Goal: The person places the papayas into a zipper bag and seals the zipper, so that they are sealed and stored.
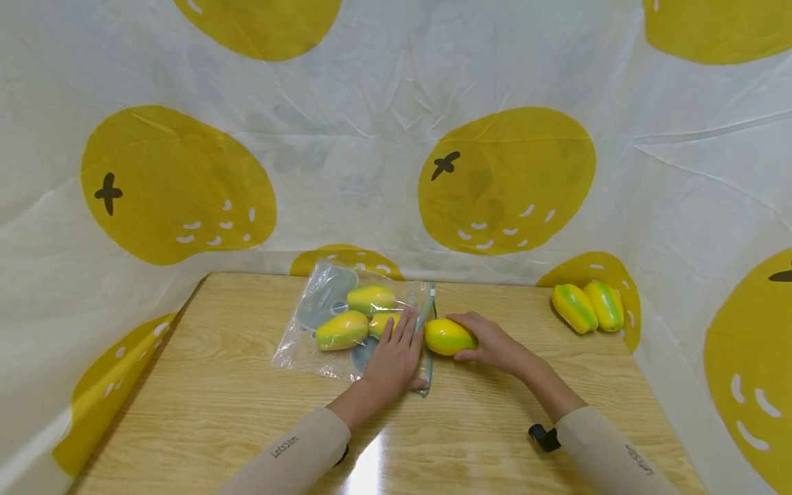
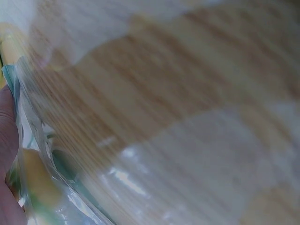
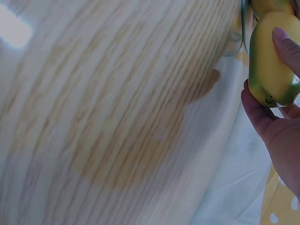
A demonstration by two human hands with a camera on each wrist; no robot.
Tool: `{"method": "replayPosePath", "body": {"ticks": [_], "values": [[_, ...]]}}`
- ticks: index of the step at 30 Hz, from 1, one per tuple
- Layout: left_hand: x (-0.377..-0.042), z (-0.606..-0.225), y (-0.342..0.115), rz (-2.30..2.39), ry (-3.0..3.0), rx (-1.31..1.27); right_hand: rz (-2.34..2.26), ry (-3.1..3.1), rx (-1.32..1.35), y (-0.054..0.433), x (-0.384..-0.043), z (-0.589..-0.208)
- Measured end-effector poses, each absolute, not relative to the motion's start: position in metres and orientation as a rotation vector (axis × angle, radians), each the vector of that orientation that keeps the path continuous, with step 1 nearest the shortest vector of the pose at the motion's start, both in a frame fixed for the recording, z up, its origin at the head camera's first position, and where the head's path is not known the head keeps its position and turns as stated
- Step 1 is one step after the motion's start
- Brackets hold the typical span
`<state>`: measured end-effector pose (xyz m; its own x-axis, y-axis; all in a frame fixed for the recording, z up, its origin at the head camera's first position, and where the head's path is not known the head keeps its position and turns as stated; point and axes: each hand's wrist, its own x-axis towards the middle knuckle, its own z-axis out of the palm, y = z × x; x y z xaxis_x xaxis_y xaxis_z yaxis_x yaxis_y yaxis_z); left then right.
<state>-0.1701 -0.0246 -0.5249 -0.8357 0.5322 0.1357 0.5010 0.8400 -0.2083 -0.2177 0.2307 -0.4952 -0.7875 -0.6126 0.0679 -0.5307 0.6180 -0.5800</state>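
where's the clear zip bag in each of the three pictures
Head: the clear zip bag lies just left of centre, the left hand resting on it.
Left wrist: the bag is at lower left.
Right wrist: only a sliver of the bag shows, at upper right, beside the held fruit.
Shared landmark: the wood-grain table.
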Motion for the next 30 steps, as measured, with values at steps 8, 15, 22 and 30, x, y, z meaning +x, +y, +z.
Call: {"method": "replayPosePath", "body": {"ticks": [8, 15, 22, 30], "values": [[-0.17, -0.526, -0.024, 0.274, -2.813, -0.805, -0.865, 2.687, -0.96, 0.227, -0.218, -0.495], [-0.171, -0.525, -0.023, 0.287, -2.807, -0.808, -0.853, 2.676, -0.98, 0.218, -0.218, -0.492], [-0.171, -0.526, -0.024, 0.268, -2.788, -0.823, -0.839, 2.661, -0.993, 0.211, -0.219, -0.499], [-0.171, -0.528, -0.026, 0.276, -2.774, -0.839, -0.898, 2.645, -1.018, 0.206, -0.217, -0.507]]}}
